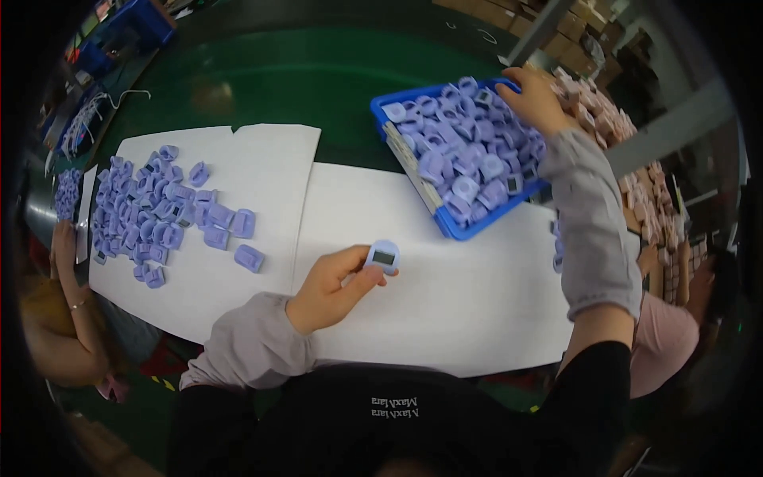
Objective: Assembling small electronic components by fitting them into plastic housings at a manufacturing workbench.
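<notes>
My left hand (338,286) pinches a small lavender plastic gadget (384,256) with a rounded top and a grey display facing up. It is held over the white sheet, in front of my body. My right hand (536,95) is at the far right corner of a blue plastic bin (462,231), thumb and fingers closed about its rim. The bin sits at an angle, heaped with lavender gadgets (469,151) of the same kind, some with loops and some with displays showing. My right palm hides part of that corner.
Many lavender gadgets (147,211) lie loose on the white sheet (238,306) at left. Beyond is a green tabletop (262,79). Pink pieces (596,115) are piled past a grey metal post (671,131) at right. Another person's arm (75,318) is at left; a person in pink (664,342) sits at right.
</notes>
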The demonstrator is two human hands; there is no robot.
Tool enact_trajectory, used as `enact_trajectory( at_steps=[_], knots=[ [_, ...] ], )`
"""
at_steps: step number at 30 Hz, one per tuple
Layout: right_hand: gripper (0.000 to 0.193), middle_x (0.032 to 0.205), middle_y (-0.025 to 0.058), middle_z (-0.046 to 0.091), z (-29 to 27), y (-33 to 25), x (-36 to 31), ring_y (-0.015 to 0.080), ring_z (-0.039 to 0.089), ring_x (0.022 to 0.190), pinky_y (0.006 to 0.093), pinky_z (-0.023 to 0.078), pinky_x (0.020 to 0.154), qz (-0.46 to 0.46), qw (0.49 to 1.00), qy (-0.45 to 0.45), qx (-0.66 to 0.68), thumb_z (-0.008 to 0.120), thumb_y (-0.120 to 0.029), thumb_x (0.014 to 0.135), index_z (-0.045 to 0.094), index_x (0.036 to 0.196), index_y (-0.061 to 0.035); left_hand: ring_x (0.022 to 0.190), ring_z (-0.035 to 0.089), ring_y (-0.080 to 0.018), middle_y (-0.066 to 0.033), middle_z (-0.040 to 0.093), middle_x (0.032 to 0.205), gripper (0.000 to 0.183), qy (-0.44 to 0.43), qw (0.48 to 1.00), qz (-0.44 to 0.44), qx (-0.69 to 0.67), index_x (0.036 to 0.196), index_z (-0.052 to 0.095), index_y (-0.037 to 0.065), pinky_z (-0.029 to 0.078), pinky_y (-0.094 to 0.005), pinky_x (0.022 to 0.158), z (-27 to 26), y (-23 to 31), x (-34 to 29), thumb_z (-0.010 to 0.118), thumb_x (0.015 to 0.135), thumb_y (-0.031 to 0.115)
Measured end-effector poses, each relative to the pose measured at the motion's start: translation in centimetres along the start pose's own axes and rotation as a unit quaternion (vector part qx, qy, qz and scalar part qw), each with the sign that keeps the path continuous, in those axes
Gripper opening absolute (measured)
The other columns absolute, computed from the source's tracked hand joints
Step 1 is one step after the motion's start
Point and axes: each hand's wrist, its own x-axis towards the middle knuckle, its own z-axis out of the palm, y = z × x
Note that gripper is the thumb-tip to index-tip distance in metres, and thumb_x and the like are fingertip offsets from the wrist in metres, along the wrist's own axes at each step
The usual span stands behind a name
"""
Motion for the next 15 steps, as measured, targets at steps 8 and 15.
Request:
enact_trajectory(
  at_steps=[8, 15],
  knots=[
    [0.065, 0.111, 0.0193, 0.064, 12.7, 2.1, 12.9, 0.0305, 0.061, 0.103, 0.0380, 0.048, 0.088, 0.038, 0.957, -0.233, -0.169, 0.069, -0.046, 0.071, 0.061, 0.115, 0.0010, 0.084, 0.061, -0.0152, -0.0093, 0.066, 0.096, 0.023, 0.065, 0.997, -0.020, 0.028, 0.105, 0.062, -0.002, 0.048, -0.0277, 0.078, -3.0, 0.6, -0.6, 0.052, 0.095, 0.016],
    [0.062, 0.106, 0.0169, 0.066, 16.4, 10.2, 16.5, 0.0294, 0.063, 0.098, 0.0377, 0.050, 0.083, -0.035, 0.841, -0.385, -0.378, 0.068, -0.046, 0.070, 0.062, 0.114, -0.0022, 0.079, 0.062, -0.0180, -0.0093, 0.065, 0.087, 0.019, 0.020, 0.999, -0.029, 0.017, 0.103, 0.062, -0.001, 0.048, -0.0269, 0.074, -4.0, 1.9, 0.2, 0.056, 0.092, 0.013]
  ],
)
